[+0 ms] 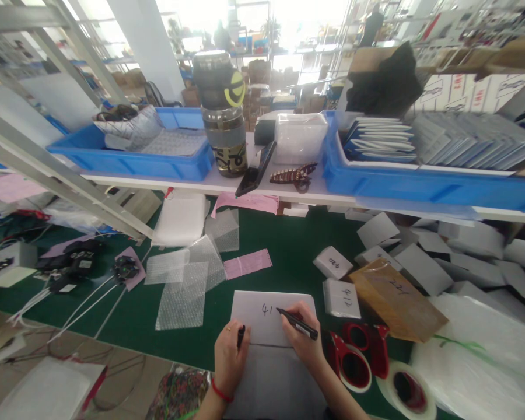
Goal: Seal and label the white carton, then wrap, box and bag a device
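Note:
In front of me at the near edge of the green table lies a white box [249, 303], its top marked "41" in black. My right hand [304, 332] is closed around a black marker [300, 324], whose tip is at the writing. My left hand [231, 353] rests on the box's left side, fingers closed on the black marker cap [241, 336]. A red cord circles the left wrist. Right of the box are two small white boxes with handwritten numbers, one [342, 297] nearer and another [332, 263] behind it.
Red tape dispensers [352, 356] and a tape roll [406, 391] lie at right, beside a brown package [398, 297] and piled white boxes. Bubble wrap sheets [181, 297] and a pink slip [248, 264] lie left. A shelf ahead holds a bottle [225, 140], a phone [256, 170] and blue trays [157, 166].

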`<state>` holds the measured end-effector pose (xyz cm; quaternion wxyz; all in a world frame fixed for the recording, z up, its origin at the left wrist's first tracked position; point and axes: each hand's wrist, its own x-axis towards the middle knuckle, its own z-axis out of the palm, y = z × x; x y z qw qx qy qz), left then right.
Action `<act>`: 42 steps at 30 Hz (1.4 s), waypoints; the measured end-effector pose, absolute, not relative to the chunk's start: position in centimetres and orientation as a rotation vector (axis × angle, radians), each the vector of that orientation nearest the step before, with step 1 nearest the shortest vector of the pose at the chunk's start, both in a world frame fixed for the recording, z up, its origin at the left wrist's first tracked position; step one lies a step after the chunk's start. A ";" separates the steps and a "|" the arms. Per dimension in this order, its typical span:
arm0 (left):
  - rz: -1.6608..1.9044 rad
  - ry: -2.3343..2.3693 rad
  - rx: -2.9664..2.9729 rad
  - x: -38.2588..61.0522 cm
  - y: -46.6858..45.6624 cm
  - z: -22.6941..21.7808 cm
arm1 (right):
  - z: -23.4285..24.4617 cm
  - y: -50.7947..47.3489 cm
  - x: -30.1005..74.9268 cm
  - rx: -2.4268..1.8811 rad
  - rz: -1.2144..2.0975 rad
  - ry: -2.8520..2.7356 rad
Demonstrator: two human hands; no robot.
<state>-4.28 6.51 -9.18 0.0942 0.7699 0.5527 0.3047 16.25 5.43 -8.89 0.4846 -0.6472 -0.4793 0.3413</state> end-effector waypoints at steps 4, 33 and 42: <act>0.899 1.653 2.275 -4.3 6.4 -9.2 | -8.7 5.6 16.0 -1.587 0.784 -1.183; 0.349 1.092 2.180 -1.1 4.4 -4.0 | -3.7 1.1 15.9 -1.203 1.478 -0.945; 0.237 0.910 1.780 -0.3 2.7 -1.5 | -3.3 -0.9 15.4 -1.079 1.604 -0.743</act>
